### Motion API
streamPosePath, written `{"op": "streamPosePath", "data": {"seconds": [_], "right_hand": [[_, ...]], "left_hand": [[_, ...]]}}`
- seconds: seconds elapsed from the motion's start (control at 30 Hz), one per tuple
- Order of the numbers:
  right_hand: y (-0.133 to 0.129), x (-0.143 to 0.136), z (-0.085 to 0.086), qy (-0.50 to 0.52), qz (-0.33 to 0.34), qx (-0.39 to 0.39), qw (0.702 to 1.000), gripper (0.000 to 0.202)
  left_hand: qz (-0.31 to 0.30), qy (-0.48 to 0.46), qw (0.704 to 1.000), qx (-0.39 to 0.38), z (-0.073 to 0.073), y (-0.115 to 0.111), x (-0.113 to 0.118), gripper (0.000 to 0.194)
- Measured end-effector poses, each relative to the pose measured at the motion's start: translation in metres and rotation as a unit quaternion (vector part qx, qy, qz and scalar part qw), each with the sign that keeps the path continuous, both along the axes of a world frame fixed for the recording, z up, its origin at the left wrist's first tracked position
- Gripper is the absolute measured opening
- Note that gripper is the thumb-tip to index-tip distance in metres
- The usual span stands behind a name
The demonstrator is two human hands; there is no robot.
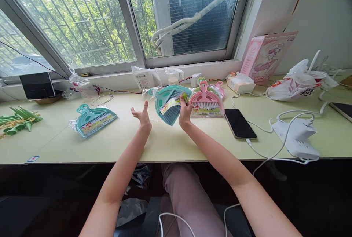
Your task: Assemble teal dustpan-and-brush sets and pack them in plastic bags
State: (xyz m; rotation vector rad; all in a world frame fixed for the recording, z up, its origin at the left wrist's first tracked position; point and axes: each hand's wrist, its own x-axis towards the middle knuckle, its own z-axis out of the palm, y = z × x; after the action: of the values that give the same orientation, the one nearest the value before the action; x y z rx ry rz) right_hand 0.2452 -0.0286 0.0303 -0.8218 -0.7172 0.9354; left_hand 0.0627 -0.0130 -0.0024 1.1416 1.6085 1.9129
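Note:
My right hand [186, 111] grips the right edge of a teal dustpan and brush set [170, 104] with a yellow-green label, tilted above the table. My left hand [142, 114] is held to the left of that set, fingers apart and holding nothing. Just right of my right hand, a pink dustpan and brush set [206, 101] in clear wrapping lies on top of others. Another wrapped teal set [95, 120] rests on the table [165, 145] to the left.
A black phone [240, 123] on a cable and a white power strip [297, 139] lie on the right. Behind them are a tissue pack [240, 83], a pink box [266, 59] and a plastic bag [298, 84]. Green artificial plants [20, 119] and a black tablet [37, 85] are far left.

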Motion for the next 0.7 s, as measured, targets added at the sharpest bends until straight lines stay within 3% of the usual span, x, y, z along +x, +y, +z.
{"op": "streamPosePath", "data": {"seconds": [0.2, 0.33, 0.6, 0.7], "right_hand": [[0.004, 0.003, -0.003, -0.057, 0.023, -0.016, 0.998, 0.049], [0.007, 0.001, -0.006, -0.098, 0.06, -0.012, 0.993, 0.048], [0.012, 0.007, -0.004, -0.118, 0.116, -0.01, 0.986, 0.042], [0.01, 0.003, -0.007, -0.123, 0.151, -0.014, 0.981, 0.045]], "left_hand": [[-0.075, 0.004, 0.995, -0.072, 0.015, -0.013, 0.017, 0.064], [-0.064, 0.063, 0.989, -0.118, 0.021, -0.017, 0.02, 0.065], [-0.002, 0.196, 0.98, -0.043, 0.028, -0.021, 0.009, 0.066], [-0.026, 0.247, 0.969, -0.015, 0.03, -0.022, 0.013, 0.07]]}}
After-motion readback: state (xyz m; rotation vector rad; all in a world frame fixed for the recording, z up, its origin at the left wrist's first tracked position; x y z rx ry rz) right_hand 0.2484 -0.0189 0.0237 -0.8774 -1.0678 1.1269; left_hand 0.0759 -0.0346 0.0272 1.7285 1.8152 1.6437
